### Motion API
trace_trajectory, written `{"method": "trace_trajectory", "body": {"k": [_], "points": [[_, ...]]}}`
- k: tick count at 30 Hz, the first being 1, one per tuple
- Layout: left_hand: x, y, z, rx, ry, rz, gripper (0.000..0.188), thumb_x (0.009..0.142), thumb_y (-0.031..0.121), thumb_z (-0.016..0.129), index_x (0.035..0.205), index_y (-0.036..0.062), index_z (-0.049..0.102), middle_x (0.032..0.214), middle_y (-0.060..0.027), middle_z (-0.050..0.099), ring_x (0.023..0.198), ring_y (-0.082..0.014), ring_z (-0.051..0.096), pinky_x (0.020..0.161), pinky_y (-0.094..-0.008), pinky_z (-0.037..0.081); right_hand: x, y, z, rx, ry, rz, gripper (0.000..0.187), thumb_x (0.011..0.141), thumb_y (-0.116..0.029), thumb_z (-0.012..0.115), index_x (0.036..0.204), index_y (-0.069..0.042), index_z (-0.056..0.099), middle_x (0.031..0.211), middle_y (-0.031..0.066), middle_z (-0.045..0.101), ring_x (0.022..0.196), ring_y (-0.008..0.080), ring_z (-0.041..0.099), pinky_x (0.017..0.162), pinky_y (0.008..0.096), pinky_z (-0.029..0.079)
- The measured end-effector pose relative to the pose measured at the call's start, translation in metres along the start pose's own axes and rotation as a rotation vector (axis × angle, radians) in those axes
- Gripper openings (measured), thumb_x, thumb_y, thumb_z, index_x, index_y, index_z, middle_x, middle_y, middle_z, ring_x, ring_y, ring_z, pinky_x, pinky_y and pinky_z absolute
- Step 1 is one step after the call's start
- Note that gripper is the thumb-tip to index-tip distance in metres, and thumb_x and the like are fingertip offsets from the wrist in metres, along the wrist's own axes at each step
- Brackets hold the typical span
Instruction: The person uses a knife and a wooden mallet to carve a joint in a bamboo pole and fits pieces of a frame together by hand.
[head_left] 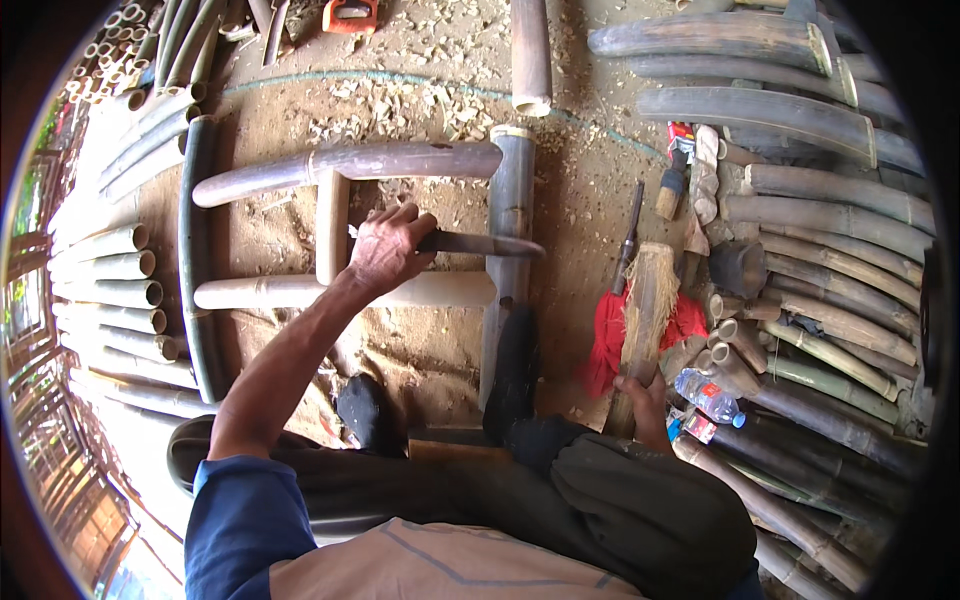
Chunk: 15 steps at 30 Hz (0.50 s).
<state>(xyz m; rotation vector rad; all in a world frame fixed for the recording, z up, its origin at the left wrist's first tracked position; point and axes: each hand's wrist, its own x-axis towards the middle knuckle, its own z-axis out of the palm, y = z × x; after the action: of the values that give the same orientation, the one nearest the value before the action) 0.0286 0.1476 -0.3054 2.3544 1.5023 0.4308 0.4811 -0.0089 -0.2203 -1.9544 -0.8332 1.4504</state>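
Note:
My left hand (pixel 392 243) is closed round a long dark blade-like tool (pixel 485 245) with a curved, tapered end pointing right. It sits over a bamboo frame on the ground: a left post (pixel 200 250), a right post (pixel 512 190), an upper rail (pixel 400 160) and a lower rail (pixel 440 289). A short pale bamboo piece (pixel 331 225) spans the rails beside that hand. At the right, my right hand (pixel 643 397) grips the lower end of a wooden mallet (pixel 648 300), its upper part frayed into fibres. The tool lies across the right post.
A red cloth (pixel 605 345), a chisel-like tool (pixel 630 235), a brush-like tool (pixel 672 190) and a plastic bottle (pixel 709 396) lie right. Bamboo poles (pixel 830 215) are stacked beyond, more bamboo (pixel 110 293) at left. An orange-handled saw (pixel 350 14) lies among shavings.

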Motion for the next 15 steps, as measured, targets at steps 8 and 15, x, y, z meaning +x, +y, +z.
{"method": "trace_trajectory", "body": {"k": [8,15], "points": [[-0.030,0.014,0.002,-0.039,-0.362,-0.134,0.035,0.092,0.039,0.072,0.110,0.0115,0.060,0.098,-0.0138,0.066,0.085,-0.0350,0.072,0.073,-0.0496,0.059,0.026,-0.029,0.007,-0.037,-0.147,0.069,0.045,0.088,-0.023,0.079,0.122,-0.001,0.058,0.101,0.0048,0.065,0.086,0.0130,0.065,0.075,0.0316,0.055],[-0.020,0.018,0.006,0.064,-0.389,-0.208,0.017,0.098,0.024,0.065,0.098,0.0076,0.061,0.090,-0.0137,0.067,0.073,-0.0338,0.070,0.060,-0.0491,0.056,0.059,-0.058,0.021,-0.559,-0.229,-0.401,0.061,0.080,-0.027,0.087,0.127,-0.001,0.058,0.109,0.0122,0.069,0.096,0.0258,0.070,0.081,0.0388,0.056]]}}
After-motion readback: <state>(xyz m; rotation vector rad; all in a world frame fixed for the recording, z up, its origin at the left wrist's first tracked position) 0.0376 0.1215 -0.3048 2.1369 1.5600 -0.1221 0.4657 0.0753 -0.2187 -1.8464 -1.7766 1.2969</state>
